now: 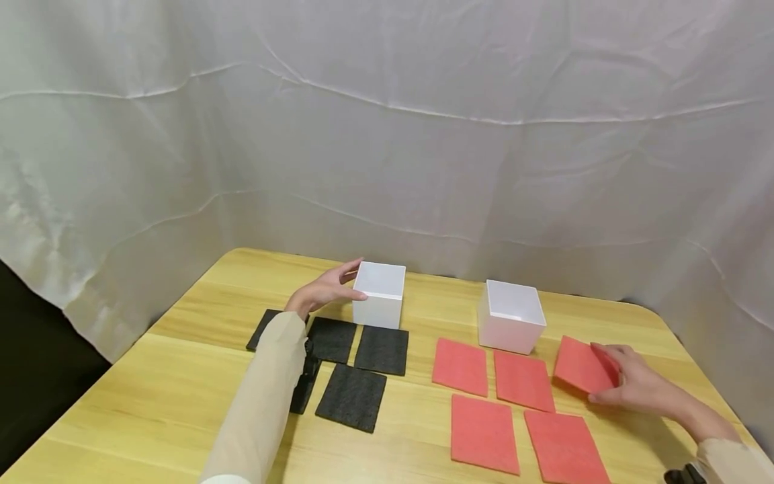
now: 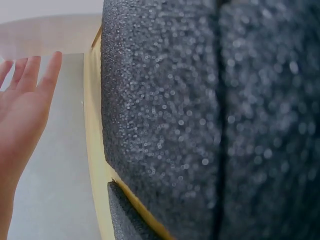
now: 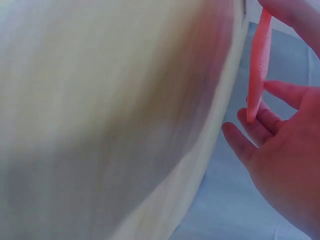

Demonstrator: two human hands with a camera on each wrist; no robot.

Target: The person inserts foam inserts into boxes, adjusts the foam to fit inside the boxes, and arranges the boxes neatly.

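a pale wood worktop (image 1: 181, 376) stands before a creased white curtain (image 1: 423, 134). the right hand (image 1: 635, 383) pinches a red sheet (image 1: 582, 366) at the right, fingers clamped on its near-right edge, tilted up, long axis running left-far. the left hand (image 1: 323, 289), fingers straight, touches the left box (image 1: 379, 294) beside black sheets (image 1: 357, 370).

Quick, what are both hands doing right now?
Left hand: open, fingers straight against the left white box.
Right hand: holding a red foam sheet, lifted at one edge.
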